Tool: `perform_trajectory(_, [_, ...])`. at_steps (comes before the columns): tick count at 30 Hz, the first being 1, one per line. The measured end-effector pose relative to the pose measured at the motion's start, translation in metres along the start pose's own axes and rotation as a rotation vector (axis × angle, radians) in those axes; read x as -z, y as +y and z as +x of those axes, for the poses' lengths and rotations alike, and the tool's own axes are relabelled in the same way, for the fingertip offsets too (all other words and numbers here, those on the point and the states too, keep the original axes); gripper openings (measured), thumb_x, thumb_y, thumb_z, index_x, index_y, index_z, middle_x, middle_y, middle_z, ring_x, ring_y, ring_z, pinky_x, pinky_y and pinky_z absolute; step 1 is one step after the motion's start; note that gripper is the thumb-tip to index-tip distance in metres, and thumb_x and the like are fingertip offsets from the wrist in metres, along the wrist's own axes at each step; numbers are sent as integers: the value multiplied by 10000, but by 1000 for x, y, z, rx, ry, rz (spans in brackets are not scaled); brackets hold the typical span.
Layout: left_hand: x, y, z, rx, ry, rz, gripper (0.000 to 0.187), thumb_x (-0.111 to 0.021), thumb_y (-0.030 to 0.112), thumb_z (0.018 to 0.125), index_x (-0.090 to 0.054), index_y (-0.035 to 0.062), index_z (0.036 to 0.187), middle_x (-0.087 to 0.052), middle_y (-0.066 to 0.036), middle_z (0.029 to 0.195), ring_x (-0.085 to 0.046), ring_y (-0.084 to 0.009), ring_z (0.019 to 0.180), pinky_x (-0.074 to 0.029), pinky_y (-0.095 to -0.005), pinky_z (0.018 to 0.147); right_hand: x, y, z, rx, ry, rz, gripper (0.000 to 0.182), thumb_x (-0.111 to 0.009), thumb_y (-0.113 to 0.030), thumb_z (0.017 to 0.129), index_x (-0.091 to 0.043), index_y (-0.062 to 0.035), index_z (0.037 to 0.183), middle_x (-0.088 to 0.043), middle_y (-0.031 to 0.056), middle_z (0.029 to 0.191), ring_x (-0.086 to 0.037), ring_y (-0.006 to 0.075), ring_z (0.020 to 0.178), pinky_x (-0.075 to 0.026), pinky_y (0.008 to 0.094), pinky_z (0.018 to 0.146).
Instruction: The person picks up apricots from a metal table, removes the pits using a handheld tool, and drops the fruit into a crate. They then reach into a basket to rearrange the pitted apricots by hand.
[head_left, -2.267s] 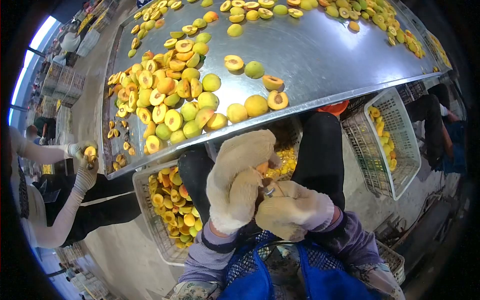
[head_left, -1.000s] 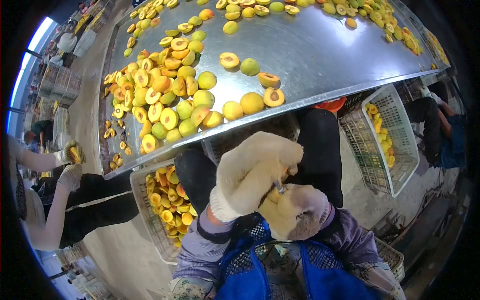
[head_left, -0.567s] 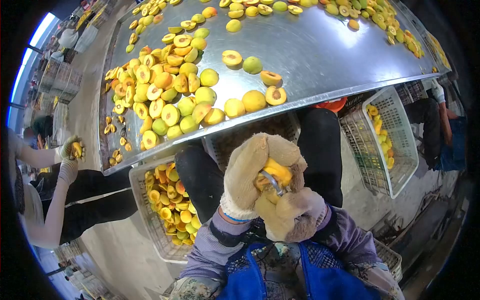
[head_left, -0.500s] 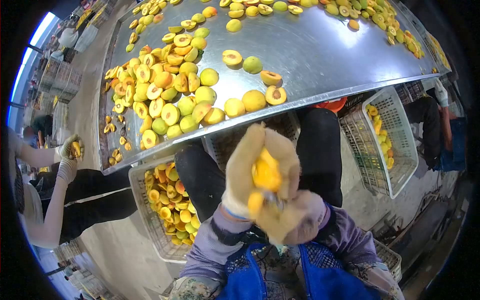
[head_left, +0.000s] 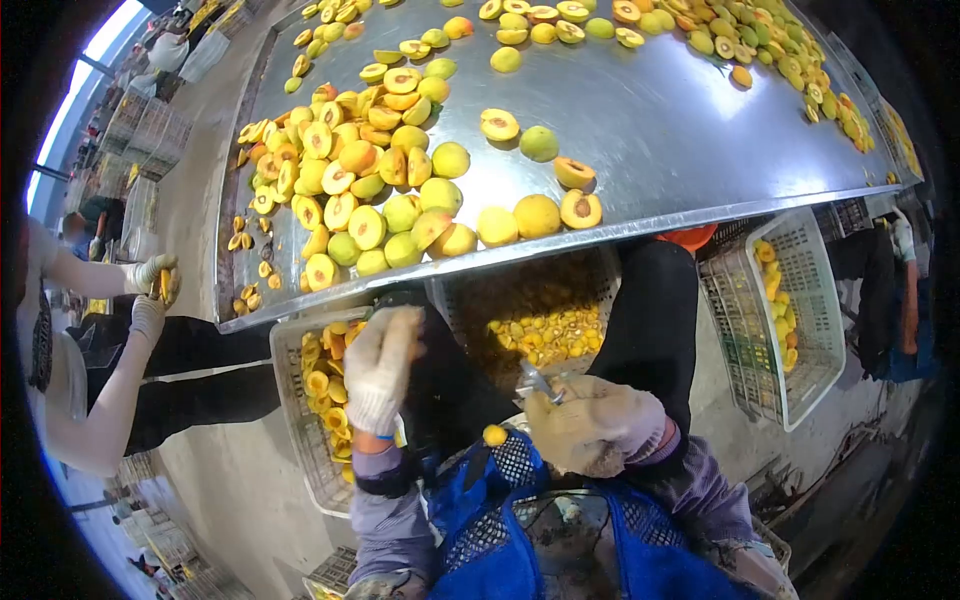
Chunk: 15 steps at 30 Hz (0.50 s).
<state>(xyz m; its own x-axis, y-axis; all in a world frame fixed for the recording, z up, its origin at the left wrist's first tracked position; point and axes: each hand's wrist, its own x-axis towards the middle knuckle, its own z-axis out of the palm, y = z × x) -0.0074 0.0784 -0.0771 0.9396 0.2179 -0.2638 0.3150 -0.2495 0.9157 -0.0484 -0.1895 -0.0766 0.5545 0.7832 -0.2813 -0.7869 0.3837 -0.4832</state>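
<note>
My left hand, in a pale glove, is over the right part of a crate of halved fruit; motion blurs its fingers, and I cannot make out anything in them. My gloved right hand is closed around a small metal tool, whose tip points up and left above my lap. A small yellow piece shows just left of that hand, in front of the blue garment. Between my knees stands a crate with small yellow pieces.
Halved and whole fruit lies on the metal table ahead. A crate with fruit stands to the right. At the left, a co-worker's gloved hands hold fruit; another person sits far right.
My hands have moved apart. The left went left to above the crate, and the orange fruit between them is out of sight. The view has shifted, uncovering the crate between my knees.
</note>
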Motion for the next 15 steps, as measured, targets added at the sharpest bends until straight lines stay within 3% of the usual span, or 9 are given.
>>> perform_trajectory(1, [16,-8,-1,3,102,291,302,-574,296,939,-665,12,982,-628,-53,828,-583,-142,730,-490,-279,670,-6,-11,-3,37,15,21,396,-585,-231,915,-529,11,1223,-615,80,1097,-609,151,980,-493,293,841])
perform_trajectory(4, [52,-33,1,-568,225,1292,267,-654,202,861,-659,9,1045,-657,-180,1048,-632,-316,958,-493,-349,876,2,-16,2,44,33,-60,331,-557,-250,933,-546,7,1141,-611,56,961,-591,138,860,-474,278,743])
perform_trajectory(5, [48,-33,7,-574,231,1294,267,-654,202,861,-659,9,1045,-657,-180,1048,-632,-316,958,-493,-349,876,1,-18,9,102,123,-400,314,-555,-264,939,-542,1,1107,-602,39,888,-577,115,781,-460,255,679])
perform_trajectory(6, [27,-10,12,-533,177,915,290,-653,196,865,-645,8,1086,-611,-181,1153,-610,-290,1018,-477,-337,900,-3,-20,17,157,216,-736,302,-553,-277,945,-538,-5,1074,-593,23,816,-563,91,702,-445,232,615])
perform_trajectory(7, [7,7,20,-479,125,537,317,-652,190,868,-631,8,1127,-564,-182,1259,-587,-263,1077,-461,-325,925,-18,-34,17,35,129,-536,274,-550,-293,950,-519,-25,998,-535,-8,658,-505,64,543,-395,223,489])
perform_trajectory(9, [-33,29,41,-445,-90,350,326,-664,136,861,-610,8,1156,-560,-180,1287,-581,-253,1099,-452,-323,937,-23,-39,22,-27,90,-450,264,-551,-290,949,-507,-31,976,-512,-7,626,-493,70,510,-386,234,464])
perform_trajectory(12, [-84,25,95,-664,-77,786,490,-630,432,830,-587,107,1194,-584,-225,1182,-576,-352,1091,-473,-418,908,-21,-38,20,-36,123,-398,244,-546,-281,951,-493,-43,945,-486,7,563,-475,84,448,-363,253,414])
perform_trajectory(14, [-104,42,122,-283,-390,974,483,-642,414,817,-594,119,1197,-606,-214,1123,-599,-345,1031,-476,-425,888,-20,-41,18,71,252,-486,228,-552,-267,951,-499,-46,940,-510,15,580,-482,83,461,-367,254,420])
perform_trajectory(15, [-106,48,129,-291,-390,971,483,-642,414,817,-594,119,1197,-606,-214,1123,-599,-345,1031,-476,-425,888,-22,-43,17,76,257,-491,228,-552,-267,951,-499,-46,940,-510,15,580,-482,83,461,-367,254,420])
